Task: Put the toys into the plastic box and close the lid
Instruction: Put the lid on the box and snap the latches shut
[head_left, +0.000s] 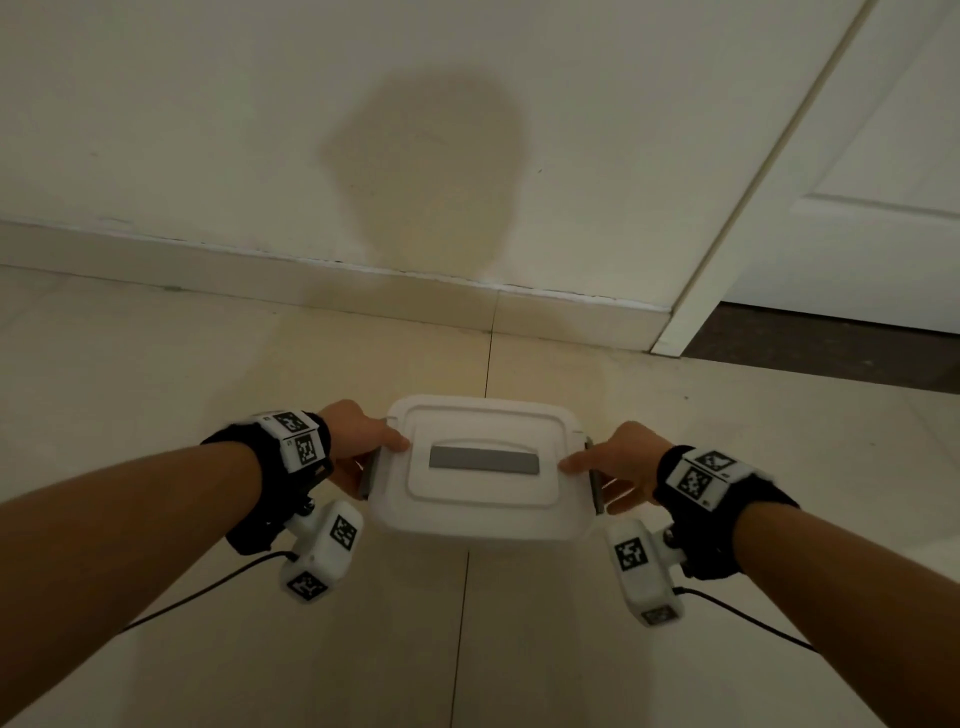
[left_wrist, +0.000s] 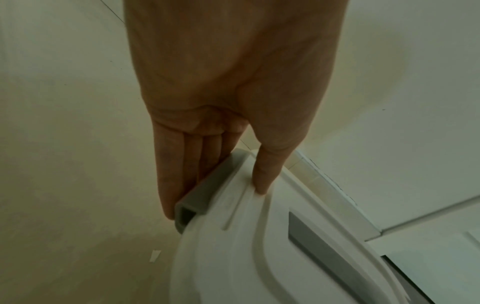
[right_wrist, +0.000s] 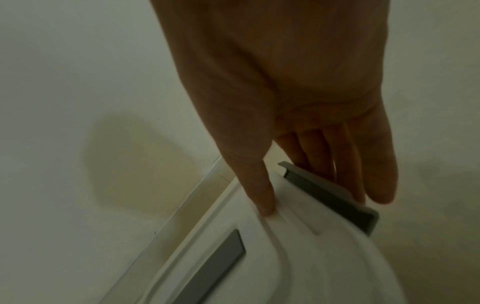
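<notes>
A white plastic box stands on the floor with its lid on; a grey handle lies flat in the lid. No toys show, and the inside is hidden. My left hand pinches the grey left latch, thumb on the lid and fingers along the latch's outer face. In the left wrist view the left hand holds that latch against the lid. My right hand pinches the right latch the same way; the right wrist view shows this hand on its latch.
The box stands on pale floor tiles, close to a white wall with a baseboard. A white door and a dark threshold are at the far right. A small white scrap lies on the floor left of the box.
</notes>
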